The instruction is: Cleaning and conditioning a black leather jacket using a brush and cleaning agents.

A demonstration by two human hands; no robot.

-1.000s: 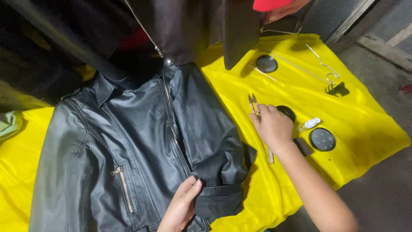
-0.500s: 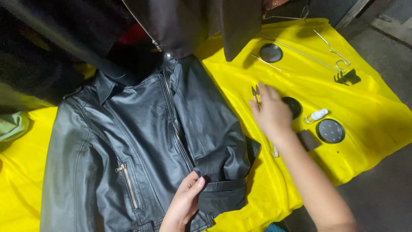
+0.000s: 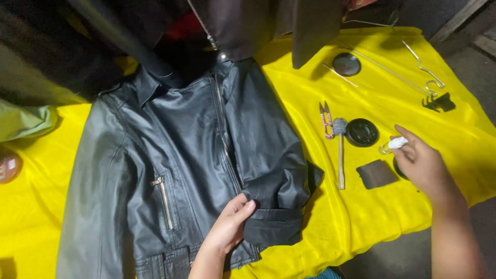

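The black leather jacket (image 3: pixel 191 160) lies zipped across the yellow-covered surface (image 3: pixel 361 217), left hand (image 3: pixel 227 230) flat with fingers released on its folded cuff, right hand (image 3: pixel 421 163) grasping a small white-capped vial (image 3: pixel 393 145) near the right edge; no product appears applied yet.

A wire hanger (image 3: pixel 423 72), pink snips (image 3: pixel 325 121) and a round black lid (image 3: pixel 346 64) lie on the yellow cloth (image 3: pixel 372 217).

I am seeing the jacket (image 3: pixel 196 160) lying left on the cloth (image 3: pixel 361 217), with the snips (image 3: pixel 326 120), brush (image 3: pixel 340 150) and tin lid (image 3: pixel 361 132) lying to its right.
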